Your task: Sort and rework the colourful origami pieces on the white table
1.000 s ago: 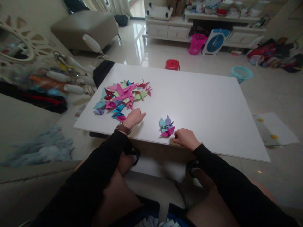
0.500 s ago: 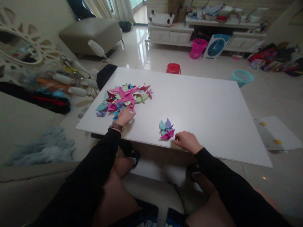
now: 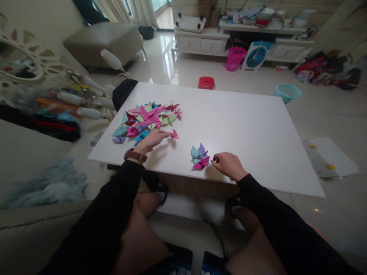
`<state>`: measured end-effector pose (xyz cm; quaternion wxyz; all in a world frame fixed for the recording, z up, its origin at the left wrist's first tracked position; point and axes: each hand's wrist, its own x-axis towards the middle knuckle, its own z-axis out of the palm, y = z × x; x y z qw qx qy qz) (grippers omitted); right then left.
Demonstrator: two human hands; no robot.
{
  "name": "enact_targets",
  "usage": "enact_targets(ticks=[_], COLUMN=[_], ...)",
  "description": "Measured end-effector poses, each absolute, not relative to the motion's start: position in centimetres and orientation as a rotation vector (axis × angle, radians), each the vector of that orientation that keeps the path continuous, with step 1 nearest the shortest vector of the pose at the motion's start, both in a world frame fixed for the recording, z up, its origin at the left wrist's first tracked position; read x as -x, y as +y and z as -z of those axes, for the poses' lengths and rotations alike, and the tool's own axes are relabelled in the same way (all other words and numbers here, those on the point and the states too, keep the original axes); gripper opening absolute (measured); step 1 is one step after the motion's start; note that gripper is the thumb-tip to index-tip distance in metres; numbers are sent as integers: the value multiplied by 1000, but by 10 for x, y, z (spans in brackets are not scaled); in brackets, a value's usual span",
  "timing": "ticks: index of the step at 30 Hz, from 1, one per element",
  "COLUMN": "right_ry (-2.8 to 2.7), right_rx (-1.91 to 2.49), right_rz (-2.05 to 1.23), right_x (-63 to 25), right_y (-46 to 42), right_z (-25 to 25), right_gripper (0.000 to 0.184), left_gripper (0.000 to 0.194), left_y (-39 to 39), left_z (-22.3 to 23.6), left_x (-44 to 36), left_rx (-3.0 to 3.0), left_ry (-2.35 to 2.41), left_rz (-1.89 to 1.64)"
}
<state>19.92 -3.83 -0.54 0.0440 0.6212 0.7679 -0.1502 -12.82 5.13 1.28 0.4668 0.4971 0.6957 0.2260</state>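
Observation:
My left hand [image 3: 152, 139], with a brown watch at the wrist, pinches a small pink origami crane [image 3: 174, 134] at its fingertips, just right of the pile. The pile of folded paper cranes [image 3: 149, 116], in pink, red, green, blue and purple, covers the table's left part. My right hand [image 3: 228, 164] is closed with curled fingers near the front edge; what it holds, if anything, is hidden. Just left of its fingertips lies a small cluster: a light-blue crane [image 3: 195, 153], a purple crane [image 3: 202, 150] and a magenta crane [image 3: 201, 163].
The white table [image 3: 243, 126] stretches before me. Beyond it are a red stool [image 3: 206, 82], a pink bin [image 3: 235, 59], a fan [image 3: 257, 56] and a light-blue basket [image 3: 287, 93]. A lamp with white bulbs [image 3: 89, 113] stands close to the left edge.
My left hand has drawn the pink crane away from the pile, to the right. My right hand stays beside the small cluster. The whole view has shifted slightly.

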Motion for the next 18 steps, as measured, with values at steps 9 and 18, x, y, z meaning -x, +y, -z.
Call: enact_targets(ticks=[9, 18], right_ry=[2951, 2950], right_rx=[-2233, -2001], right_rz=[1076, 1560], right_x=[-201, -193], right_y=[-23, -25], right_z=[-3, 0], right_gripper=[18, 26], left_gripper=[36, 33], left_y=[37, 29], left_z=[-25, -31], left_x=[94, 66], left_rx=[-1368, -1454], left_ry=[899, 676], left_rz=[-434, -293])
